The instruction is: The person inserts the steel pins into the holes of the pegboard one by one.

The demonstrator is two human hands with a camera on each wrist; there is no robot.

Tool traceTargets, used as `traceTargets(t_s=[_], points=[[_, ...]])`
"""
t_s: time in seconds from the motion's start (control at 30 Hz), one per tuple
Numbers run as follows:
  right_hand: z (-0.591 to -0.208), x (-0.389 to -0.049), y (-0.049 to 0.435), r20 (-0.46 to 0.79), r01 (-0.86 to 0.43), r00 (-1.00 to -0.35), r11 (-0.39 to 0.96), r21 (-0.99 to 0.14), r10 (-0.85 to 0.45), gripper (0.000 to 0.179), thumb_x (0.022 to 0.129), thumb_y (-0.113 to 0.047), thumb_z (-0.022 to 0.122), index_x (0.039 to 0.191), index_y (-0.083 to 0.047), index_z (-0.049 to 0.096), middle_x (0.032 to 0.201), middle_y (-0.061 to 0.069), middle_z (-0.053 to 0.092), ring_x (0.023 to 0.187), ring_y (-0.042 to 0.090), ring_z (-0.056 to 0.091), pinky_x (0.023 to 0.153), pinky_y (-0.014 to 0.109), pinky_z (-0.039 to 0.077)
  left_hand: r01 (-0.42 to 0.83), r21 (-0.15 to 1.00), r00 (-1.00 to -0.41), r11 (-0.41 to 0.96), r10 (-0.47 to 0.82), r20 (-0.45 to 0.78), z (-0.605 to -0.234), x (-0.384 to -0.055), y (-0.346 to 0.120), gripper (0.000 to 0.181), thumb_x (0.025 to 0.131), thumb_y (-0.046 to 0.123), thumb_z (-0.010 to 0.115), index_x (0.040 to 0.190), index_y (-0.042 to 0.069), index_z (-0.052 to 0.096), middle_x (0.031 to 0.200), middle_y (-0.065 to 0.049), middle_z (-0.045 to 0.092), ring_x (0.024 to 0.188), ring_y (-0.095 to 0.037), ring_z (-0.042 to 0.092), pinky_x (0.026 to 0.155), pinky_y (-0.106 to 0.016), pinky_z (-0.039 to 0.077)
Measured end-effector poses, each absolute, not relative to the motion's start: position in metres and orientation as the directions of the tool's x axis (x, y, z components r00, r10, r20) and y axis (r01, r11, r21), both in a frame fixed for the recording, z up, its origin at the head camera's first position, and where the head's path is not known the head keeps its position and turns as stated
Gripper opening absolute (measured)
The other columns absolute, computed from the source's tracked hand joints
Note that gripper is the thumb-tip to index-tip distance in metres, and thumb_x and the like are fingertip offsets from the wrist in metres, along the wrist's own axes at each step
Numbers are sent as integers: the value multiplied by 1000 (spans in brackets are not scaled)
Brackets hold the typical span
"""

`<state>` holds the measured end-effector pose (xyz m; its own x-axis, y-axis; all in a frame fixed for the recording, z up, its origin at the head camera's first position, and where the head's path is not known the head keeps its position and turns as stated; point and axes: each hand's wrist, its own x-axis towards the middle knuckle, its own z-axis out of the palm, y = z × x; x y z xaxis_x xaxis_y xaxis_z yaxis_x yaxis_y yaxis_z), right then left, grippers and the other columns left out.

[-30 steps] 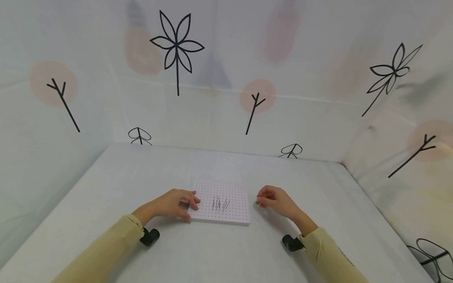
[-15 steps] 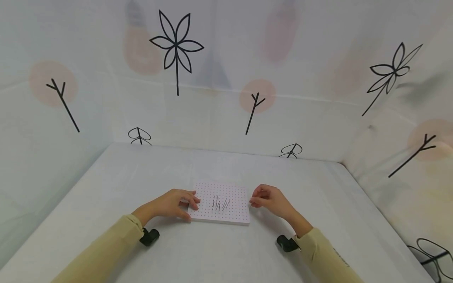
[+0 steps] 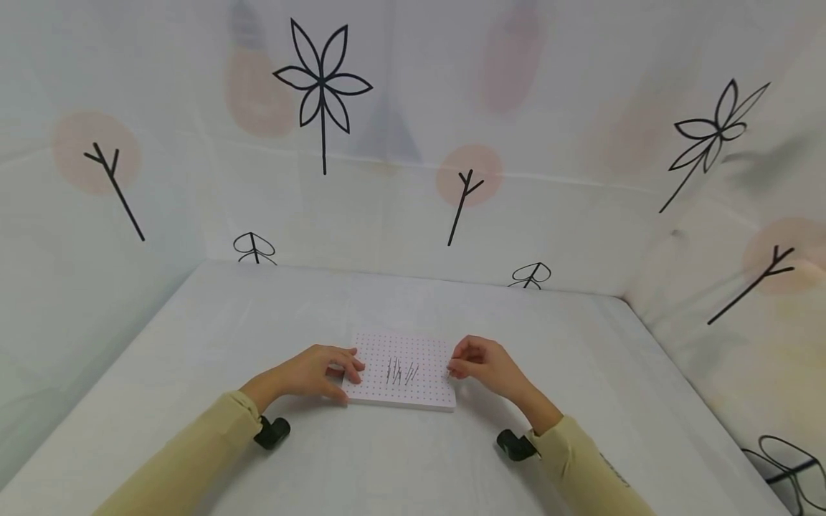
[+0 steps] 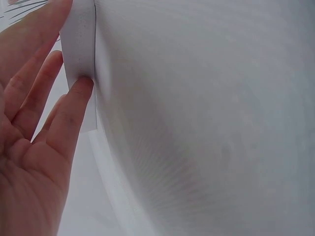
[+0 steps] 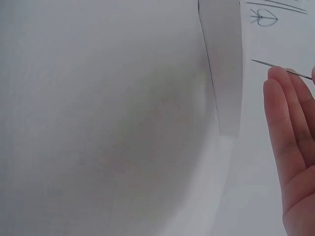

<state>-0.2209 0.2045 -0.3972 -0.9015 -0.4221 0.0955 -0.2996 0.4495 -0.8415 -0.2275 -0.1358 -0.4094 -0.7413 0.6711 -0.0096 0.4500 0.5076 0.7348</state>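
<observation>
A flat white board [image 3: 435, 390] with a grid of small dots lies on the table. Several thin needles [image 3: 399, 373] stand in its middle, some leaning. My left hand [image 3: 316, 369] rests at the board's left edge, fingers spread over its top. In the left wrist view the thumb [image 4: 74, 103] touches the board's side wall [image 4: 80, 54]. My right hand [image 3: 487, 365] is at the board's right edge. It pinches a needle [image 5: 263, 62] between thumb and fingertips; the pointed end sticks out past the fingers [image 5: 275, 105], and the thumb is mostly cut off by the frame.
A white cloth covers the table [image 3: 361, 466]. Pale curtains [image 3: 400, 215] printed with black flower and twig drawings stand behind and at both sides. Each wrist wears a small black camera, one at the left cuff [image 3: 272, 433] and one at the right cuff [image 3: 516, 445].
My right hand has moved left, from beside the board to its right edge, keeping its pinch. The left hand and the standing needles have stayed in place.
</observation>
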Motion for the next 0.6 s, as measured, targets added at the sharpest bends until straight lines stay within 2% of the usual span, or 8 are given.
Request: traceTargets(t_s=[0.37,0.6], points=[[-395,-217,189,109,-309,-889,404,-861,-446,12,87,-9,66,91,-1,58,85,9,65,77,21,65,70,27,56,441,744,-743,502,670,-11,-408,-227,-135,24,69,10,81,89,16,70,120,-2,60,131,-28,36,100,-36,40],[-396,-216,180,112,-307,-884,383,-871,-454,9,86,-7,65,91,-2,59,85,10,65,77,23,65,68,30,56,454,735,-739,504,673,-5,-409,-227,-136,24,70,11,81,90,17,71,120,-1,61,130,-28,37,100,-38,39]])
